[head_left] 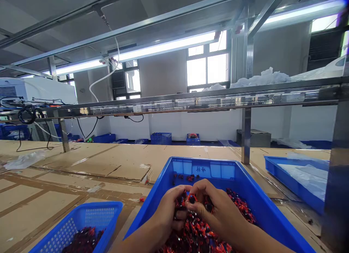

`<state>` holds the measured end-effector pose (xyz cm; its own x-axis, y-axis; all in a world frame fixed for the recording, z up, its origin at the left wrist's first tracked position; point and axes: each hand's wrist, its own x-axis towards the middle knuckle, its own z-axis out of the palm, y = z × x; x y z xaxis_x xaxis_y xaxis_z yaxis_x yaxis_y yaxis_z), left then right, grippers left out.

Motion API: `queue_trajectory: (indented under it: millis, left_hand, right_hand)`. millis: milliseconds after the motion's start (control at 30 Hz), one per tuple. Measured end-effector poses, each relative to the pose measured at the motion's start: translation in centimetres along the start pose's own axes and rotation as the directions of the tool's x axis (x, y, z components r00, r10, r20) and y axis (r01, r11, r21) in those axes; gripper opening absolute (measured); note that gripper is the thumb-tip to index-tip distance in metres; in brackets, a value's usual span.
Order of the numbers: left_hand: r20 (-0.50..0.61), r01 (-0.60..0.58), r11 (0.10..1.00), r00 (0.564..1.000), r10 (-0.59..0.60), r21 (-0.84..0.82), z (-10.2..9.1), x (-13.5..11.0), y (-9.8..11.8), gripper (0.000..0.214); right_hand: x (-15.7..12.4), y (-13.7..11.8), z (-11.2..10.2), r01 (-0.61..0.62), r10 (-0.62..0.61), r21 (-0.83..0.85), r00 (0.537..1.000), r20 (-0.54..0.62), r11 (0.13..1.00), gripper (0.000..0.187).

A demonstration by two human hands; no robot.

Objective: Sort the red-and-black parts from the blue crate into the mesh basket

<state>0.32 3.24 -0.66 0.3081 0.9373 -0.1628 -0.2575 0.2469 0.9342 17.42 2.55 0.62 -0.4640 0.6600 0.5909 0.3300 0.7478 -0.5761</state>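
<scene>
Both my hands are down inside a big blue plastic bin (253,195) that holds a heap of small red and black parts (201,233). My left hand (170,209) is curled with its fingers closed on some of these parts. My right hand (215,207) pinches a small dark part (192,199) between thumb and fingers, right against the left hand's fingertips. A few loose parts lie at the far end of the bin near its label.
A small blue basket (81,218) with more dark red parts stands at the lower left. A shallow blue tray (296,173) with clear plastic sits at the right. Cardboard (81,165) covers the bench. Steel posts (245,135) carry a shelf and lamps overhead.
</scene>
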Motion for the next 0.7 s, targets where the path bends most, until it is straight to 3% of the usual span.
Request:
queue_trajectory:
  millis: [100,133,200,267,333,433,533,633,700]
  left_hand:
    - [0.004,-0.062,0.998,0.998,0.062,0.027,0.2,-0.1,0.4,0.039]
    - [0.008,-0.077,0.997,0.997,0.076,0.029,0.3,-0.1,0.5,0.042]
    - [0.019,-0.112,0.992,0.994,0.111,0.054,0.3,0.0,0.5,0.046]
    - [0.019,-0.161,0.977,0.987,0.159,0.138,0.3,0.1,0.4,0.047]
    - [-0.003,-0.191,0.953,0.98,0.197,0.234,0.4,0.1,0.3,0.048]
    - [-0.069,-0.242,0.904,0.957,0.283,0.353,0.5,-0.1,0.4,0.051]
    - [-0.114,-0.343,0.77,0.875,0.47,0.538,0.6,-0.5,0.6,0.046]
    - [-0.096,-0.367,0.648,0.82,0.564,0.668,0.7,-0.8,0.6,0.045]
    - [-0.068,-0.369,0.593,0.808,0.585,0.716,0.7,-0.9,0.5,0.044]
  right_hand:
    - [0.3,-0.2,0.1,-0.123,0.148,0.284,0.987,-0.067,0.951,0.017]
    - [0.5,-0.1,0.0,-0.19,0.244,0.454,0.968,-0.062,0.871,0.022]
    - [0.9,0.3,-0.1,-0.295,0.415,0.754,0.909,0.032,0.587,0.031]
    - [1.2,1.1,-0.5,-0.339,0.471,0.878,0.868,0.155,0.337,0.032]
    - [1.4,1.9,-0.7,-0.373,0.468,0.887,0.857,0.216,0.273,0.025]
    - [1.5,2.5,-0.6,-0.423,0.46,0.818,0.859,0.225,0.389,0.019]
    - [1.4,2.1,-0.3,-0.433,0.444,0.63,0.883,0.153,0.645,0.025]
    - [1.1,1.0,-0.4,-0.245,0.241,0.245,0.969,0.045,0.938,0.022]
    - [0.9,0.4,-0.5,-0.123,0.121,0.03,0.991,0.053,0.992,0.021]
